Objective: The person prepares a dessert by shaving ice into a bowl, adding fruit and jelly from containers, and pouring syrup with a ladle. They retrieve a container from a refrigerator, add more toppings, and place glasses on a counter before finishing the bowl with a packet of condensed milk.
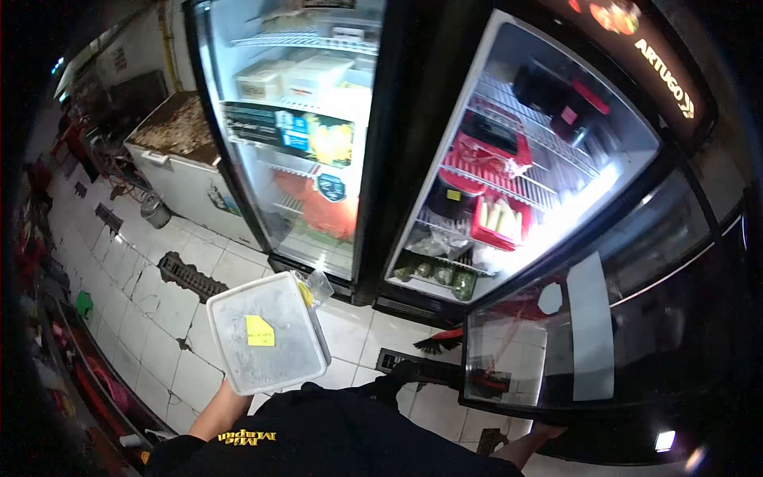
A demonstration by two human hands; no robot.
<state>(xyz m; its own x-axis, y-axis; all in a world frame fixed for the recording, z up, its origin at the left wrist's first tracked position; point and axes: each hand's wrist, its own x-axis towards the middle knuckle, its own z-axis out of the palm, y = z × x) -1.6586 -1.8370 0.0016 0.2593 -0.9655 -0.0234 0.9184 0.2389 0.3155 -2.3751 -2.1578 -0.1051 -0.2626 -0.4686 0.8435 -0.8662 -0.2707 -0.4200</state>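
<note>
My left hand (pixel 232 400) supports a square white plastic container (pixel 230 334) from below, most of its fingers hidden under it. The container has a frosty-looking lid with a yellow sticky note (pixel 260 331) on top. Against its right side is a small clear plastic bag (pixel 319 288) with something yellow beside it. My right hand (pixel 545 432) is at the edge of the opened glass fridge door (pixel 509 342), its fingers hidden by the dark frame.
The open fridge (pixel 548 143) holds black tubs, red trays and bagged vegetables on wire shelves. Left of it stands another lit fridge (pixel 294 183) with boxes. A chest freezer (pixel 187 191) is farther left. A broom head (pixel 439 342) and drain grates (pixel 191 277) are on the tiled floor.
</note>
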